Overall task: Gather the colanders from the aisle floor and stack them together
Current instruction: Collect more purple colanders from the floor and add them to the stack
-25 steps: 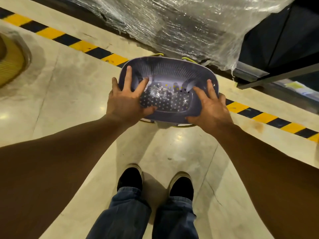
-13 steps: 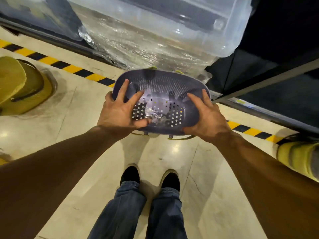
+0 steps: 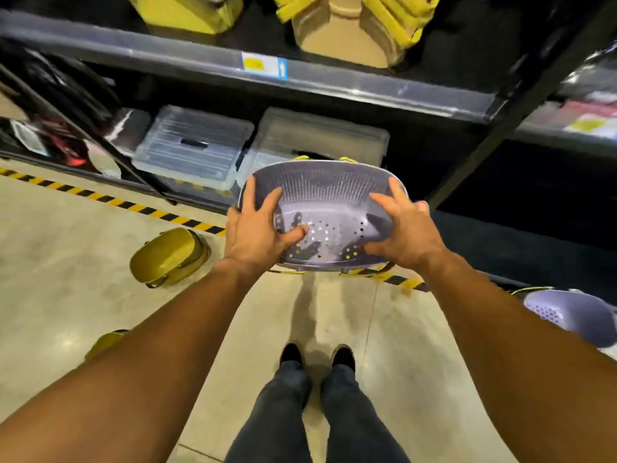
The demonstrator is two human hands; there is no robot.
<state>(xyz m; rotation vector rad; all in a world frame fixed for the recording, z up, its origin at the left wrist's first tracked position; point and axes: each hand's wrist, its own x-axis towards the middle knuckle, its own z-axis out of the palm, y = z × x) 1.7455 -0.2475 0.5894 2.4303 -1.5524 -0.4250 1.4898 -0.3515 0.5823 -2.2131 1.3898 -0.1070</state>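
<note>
Above the aisle floor (image 3: 100,262), in front of the dark shelving, a person holds a purple colander (image 3: 329,208) with both hands. Its open side tilts toward the camera. The left hand (image 3: 258,233) grips the left rim, thumb inside the bowl; the right hand (image 3: 405,230) clasps the right rim, fingers spread over the inner wall. An olive colander (image 3: 168,257) lies upside down on the floor to the left, and another purple colander (image 3: 574,315) sits at the right edge, partly hidden by the forearm.

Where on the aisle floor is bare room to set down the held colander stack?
Bare concrete floor lies left of the olive-yellow colander, and between the shoes and the striped tape. The right edge is crowded by a purple colander.
</note>
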